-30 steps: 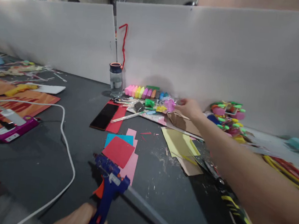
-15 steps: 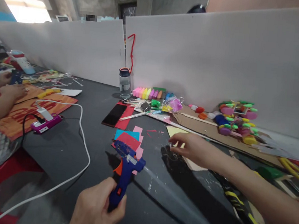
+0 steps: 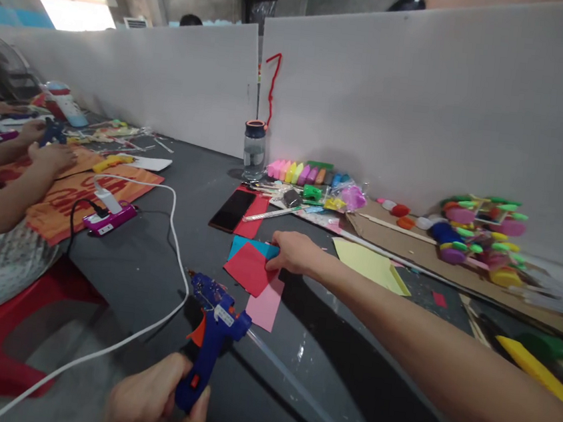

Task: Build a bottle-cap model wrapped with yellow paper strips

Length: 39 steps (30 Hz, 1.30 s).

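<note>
Blue glue gun [image 3: 218,318] gripped in our left hand [image 3: 156,396], we're probably grabbing the red sheet [image 3: 251,269], right hand [image 3: 294,253] at its edge, can't tell if pinching, so gentle lifting next.

We hold a dark blue glue gun [image 3: 212,338], tilted, its nozzle [image 3: 192,273] facing far left and a translucent glue stick [image 3: 289,373] running out behind toward near right. Beyond, on the tabletop [image 3: 204,176], our red sheet [image 3: 250,269] lies askew, overlapping a blue sheet [image 3: 238,243] far and a pink sheet [image 3: 265,309] near.
</note>
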### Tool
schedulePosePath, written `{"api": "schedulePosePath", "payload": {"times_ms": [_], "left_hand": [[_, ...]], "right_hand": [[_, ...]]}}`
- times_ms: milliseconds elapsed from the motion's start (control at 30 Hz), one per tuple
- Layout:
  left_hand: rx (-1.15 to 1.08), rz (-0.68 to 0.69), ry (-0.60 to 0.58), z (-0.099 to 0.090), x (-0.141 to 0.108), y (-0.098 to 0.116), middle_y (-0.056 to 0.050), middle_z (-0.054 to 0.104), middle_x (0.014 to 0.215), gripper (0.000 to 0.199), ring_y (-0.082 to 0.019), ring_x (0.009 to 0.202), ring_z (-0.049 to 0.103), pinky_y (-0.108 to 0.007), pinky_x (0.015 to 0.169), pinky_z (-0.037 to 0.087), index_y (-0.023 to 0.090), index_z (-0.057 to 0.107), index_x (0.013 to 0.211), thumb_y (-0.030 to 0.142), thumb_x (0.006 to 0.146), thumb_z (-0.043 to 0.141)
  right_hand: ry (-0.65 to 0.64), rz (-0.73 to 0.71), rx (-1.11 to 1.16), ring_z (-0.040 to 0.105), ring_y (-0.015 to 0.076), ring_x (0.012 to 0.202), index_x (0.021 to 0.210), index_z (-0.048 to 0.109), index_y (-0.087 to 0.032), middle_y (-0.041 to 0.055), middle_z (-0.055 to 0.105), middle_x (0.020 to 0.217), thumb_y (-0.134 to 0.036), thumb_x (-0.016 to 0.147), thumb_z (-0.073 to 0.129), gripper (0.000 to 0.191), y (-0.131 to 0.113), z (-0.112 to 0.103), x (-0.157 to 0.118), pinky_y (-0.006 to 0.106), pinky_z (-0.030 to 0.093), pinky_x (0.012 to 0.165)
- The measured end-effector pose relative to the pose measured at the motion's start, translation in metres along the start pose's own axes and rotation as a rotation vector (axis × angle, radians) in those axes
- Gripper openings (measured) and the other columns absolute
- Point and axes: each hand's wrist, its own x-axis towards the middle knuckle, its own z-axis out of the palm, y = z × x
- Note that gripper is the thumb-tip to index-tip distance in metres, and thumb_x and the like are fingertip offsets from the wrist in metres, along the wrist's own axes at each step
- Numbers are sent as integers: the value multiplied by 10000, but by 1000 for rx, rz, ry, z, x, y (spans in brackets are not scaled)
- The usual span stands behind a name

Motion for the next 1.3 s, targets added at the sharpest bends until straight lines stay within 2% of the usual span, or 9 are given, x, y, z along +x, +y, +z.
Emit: {"api": "schedulePosePath", "payload": {"times_ms": [267,467,600,700,833,933,1067,1200,1300], "left_hand": [[-37,-39,-19,-6,10,-12,91,467,458,158,-67,339,463,-195,407,364,231,530,707,266,861,517],[-30,-21,-51,-7,34,-25,104,428,452,147,-74,346,471,-184,396,363,228,530,718,285,843,581],[-59,-117,-104,1,54,-18,101,420,471,198,-77,366,456,-199,425,350,229,482,669,283,829,586],[-104,-247,-202,6,62,-11,93,430,485,207,-93,407,467,-212,461,340,231,463,659,287,825,572],[-137,-368,-360,12,56,-2,80,443,503,208,-109,434,472,-225,480,317,236,459,666,333,835,531],[-135,-403,-458,16,52,8,68,472,523,194,-118,457,495,-231,502,310,236,481,682,350,837,512],[-73,-436,-521,18,57,15,51,529,566,159,-138,515,547,-242,553,322,236,545,741,335,861,511],[-10,-444,-537,15,64,5,48,550,571,143,-161,528,582,-247,546,325,241,600,857,362,880,527],[37,-414,-555,12,59,-13,53,559,560,223,-158,517,613,-234,514,361,245,587,797,449,877,550]], "right_hand": [[-169,-23,281,661,202,941,1156,632,-145,64,657,1128,-377,949,625,312,-15,12,10,380,576,797],[-77,-36,396,658,191,941,1208,604,-159,76,646,1150,-359,960,611,318,-33,8,30,383,578,801],[24,-30,389,658,191,940,1202,606,-157,74,649,1141,-364,962,607,317,-17,-3,27,388,574,809],[66,-21,374,662,167,867,1157,620,-150,60,665,1068,-367,967,600,289,8,-14,11,358,576,767],[111,-26,347,648,135,738,1030,647,-143,25,682,910,-386,960,604,257,44,-21,-22,317,555,704],[158,-41,319,653,159,710,991,676,-156,33,708,840,-414,921,614,275,62,-19,-50,297,509,658],[223,-40,274,677,191,766,1021,697,-180,60,741,900,-432,886,588,306,73,-9,-89,287,484,653],[288,8,185,678,181,754,1042,696,-204,57,741,916,-427,922,525,305,90,8,-128,274,480,645],[379,109,41,679,245,862,1058,685,-172,114,721,992,-345,929,513,276,111,28,-158,332,485,712]]}}
